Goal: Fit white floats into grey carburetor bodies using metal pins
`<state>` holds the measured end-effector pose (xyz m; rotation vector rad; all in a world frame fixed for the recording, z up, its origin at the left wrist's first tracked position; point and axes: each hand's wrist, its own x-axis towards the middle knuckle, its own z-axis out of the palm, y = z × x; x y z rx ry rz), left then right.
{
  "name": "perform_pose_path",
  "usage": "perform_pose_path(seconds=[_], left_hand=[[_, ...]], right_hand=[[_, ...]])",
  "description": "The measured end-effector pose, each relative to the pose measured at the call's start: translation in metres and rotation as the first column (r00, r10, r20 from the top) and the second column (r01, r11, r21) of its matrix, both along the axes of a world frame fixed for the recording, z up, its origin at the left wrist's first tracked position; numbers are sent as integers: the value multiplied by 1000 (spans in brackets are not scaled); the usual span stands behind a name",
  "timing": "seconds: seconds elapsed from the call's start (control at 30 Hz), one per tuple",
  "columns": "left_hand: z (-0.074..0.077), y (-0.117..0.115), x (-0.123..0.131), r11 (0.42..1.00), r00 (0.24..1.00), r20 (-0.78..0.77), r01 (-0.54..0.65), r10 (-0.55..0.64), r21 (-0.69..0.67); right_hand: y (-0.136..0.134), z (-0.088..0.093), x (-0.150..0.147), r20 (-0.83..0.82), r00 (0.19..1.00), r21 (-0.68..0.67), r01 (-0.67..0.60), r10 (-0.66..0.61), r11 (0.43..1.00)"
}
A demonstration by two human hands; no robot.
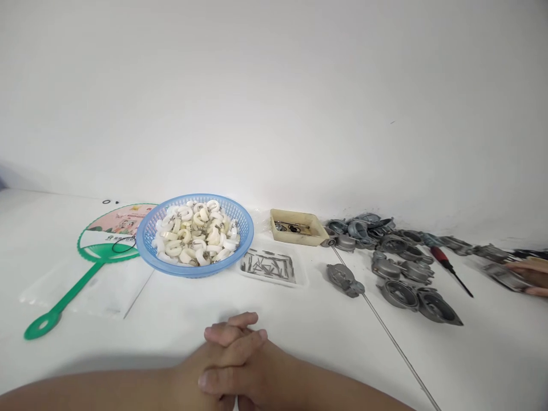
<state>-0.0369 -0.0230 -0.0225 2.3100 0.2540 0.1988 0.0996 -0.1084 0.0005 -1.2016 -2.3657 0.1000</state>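
Observation:
My left hand [197, 365] and my right hand [257, 368] are clasped together at the front edge of view, fingers interlaced. Both are closed around each other, and I see no object in either. Beyond them lies a clear shallow tray [302, 278] with several thin metal pins [268, 266]. A blue plastic basket [240, 260] full of white and cream ring-shaped pieces [184, 248] stands behind and to the left. To the right of my hands, one grey metal casting [342, 278] lies apart beside a long thin rod [394, 342].
A green-handled fan [81, 285] lies left, partly under the basket. At the back stands a cream box [297, 235] with small parts. Grey castings [400, 294] are heaped right, near a red-handled screwdriver [445, 262]. Another person's hand [533, 273] holds a metal piece at the right edge.

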Motion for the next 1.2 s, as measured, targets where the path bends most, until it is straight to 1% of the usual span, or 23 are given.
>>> perform_pose_path(seconds=[0.03,0.1,0.13,0.17,0.3,0.4,0.6,0.73,0.83,0.93,1.0,1.1,1.2], left_hand=[[2,1,-1,996,997,17,81,-82,36],[4,2,-4,963,968,60,235,-244,129],[4,3,-5,947,954,84,270,-288,172],[2,4,-6,941,948,111,272,-298,203],[-5,5,-9,955,955,184,190,-233,228],[-6,5,-12,956,953,197,185,-231,229],[-1,4,-10,955,947,216,188,-238,230],[8,3,-10,952,942,223,196,-249,234],[14,3,-8,951,939,215,223,-269,216],[15,4,-7,942,924,233,252,-302,222],[14,5,-6,948,923,256,234,-286,215],[9,4,-6,964,912,329,197,-247,177],[4,2,-8,970,866,443,171,-232,173]], right_hand=[[0,0,0,-7,999,19,-40,40,999],[1,1,0,-28,997,45,-66,67,997],[1,2,-1,-37,997,46,-64,65,997],[1,3,-2,-43,997,41,-60,62,997],[2,6,-2,-43,996,27,-79,80,997],[2,7,-2,-57,994,39,-88,90,995],[1,8,-2,-53,996,32,-75,76,997],[0,10,-2,-49,997,29,-54,56,998],[0,12,-1,-16,999,44,-42,43,998],[0,13,0,3,999,28,-41,41,999],[0,11,-1,-1,999,28,-48,48,998],[-1,5,-5,-11,1000,96,-22,23,995],[-3,2,-5,-55,997,235,71,-60,969]])
